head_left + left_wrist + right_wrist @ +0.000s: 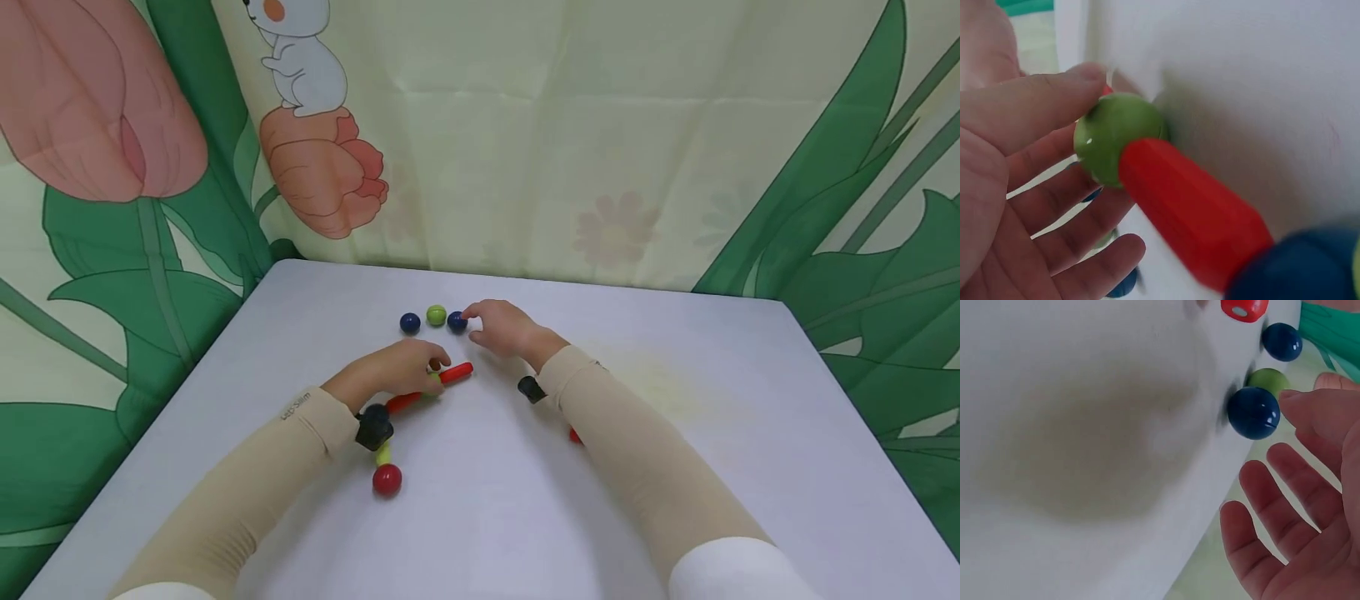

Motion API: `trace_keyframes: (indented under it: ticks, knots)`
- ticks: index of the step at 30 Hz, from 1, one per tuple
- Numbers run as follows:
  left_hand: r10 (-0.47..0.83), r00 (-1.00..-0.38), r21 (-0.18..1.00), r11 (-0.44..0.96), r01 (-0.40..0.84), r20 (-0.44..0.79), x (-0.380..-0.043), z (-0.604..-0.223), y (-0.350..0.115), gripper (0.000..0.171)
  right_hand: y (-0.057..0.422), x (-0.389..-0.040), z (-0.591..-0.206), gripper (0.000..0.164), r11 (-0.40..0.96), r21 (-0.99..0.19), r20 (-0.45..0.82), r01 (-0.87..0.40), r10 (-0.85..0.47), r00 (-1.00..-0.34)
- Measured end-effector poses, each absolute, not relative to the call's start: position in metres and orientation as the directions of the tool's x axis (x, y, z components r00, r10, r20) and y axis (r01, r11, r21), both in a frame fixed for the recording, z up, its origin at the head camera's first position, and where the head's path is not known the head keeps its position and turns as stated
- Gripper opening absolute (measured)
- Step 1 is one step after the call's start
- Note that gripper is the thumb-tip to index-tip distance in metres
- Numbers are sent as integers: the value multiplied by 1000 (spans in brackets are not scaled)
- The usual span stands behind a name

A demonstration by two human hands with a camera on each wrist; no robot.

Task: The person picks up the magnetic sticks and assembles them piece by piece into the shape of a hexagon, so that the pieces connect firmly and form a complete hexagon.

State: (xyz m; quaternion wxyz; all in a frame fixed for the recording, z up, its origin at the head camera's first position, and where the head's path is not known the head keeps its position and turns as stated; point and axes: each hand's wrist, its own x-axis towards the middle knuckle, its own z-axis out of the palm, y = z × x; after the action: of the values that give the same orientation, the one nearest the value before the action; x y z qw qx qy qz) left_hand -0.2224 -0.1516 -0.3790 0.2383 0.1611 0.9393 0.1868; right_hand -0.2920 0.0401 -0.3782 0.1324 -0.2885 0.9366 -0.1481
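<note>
My left hand (401, 367) grips a green ball (1116, 137) between thumb and fingers. Red sticks (1191, 209) stick out from the ball on two sides. The near stick meets a dark blue ball (1304, 269), which is partly hidden by the wrist camera in the head view. From there a yellow-green stick (383, 454) leads to a red ball (387, 481). At the back, my right hand (506, 327) reaches beside a loose blue ball (1254, 413), its fingers spread and a fingertip at or very near the ball's side.
A loose green ball (437, 315) and another blue ball (410, 323) sit in a row left of the right hand's blue ball. A red piece (575, 436) is mostly hidden under the right forearm. A printed curtain (525, 150) hangs behind the white table (480, 533).
</note>
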Motion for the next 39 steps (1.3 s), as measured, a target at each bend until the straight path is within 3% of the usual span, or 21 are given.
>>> trace_keyframes:
  ticks: [17, 29, 39]
  knots:
    - [369, -827, 421, 889, 180, -424, -222, -380, -146, 36, 20, -309, -389, 48, 800, -352, -159, -485, -562, -812]
    - [305, -834, 366, 921, 135, -460, -224, -382, -139, 41, 18, -306, -390, 34, 816, -348, -166, -462, -538, -826]
    - [328, -826, 345, 922, 175, -458, -228, -385, -139, 29, 30, -303, -389, 38, 815, -336, -201, -473, -552, -809]
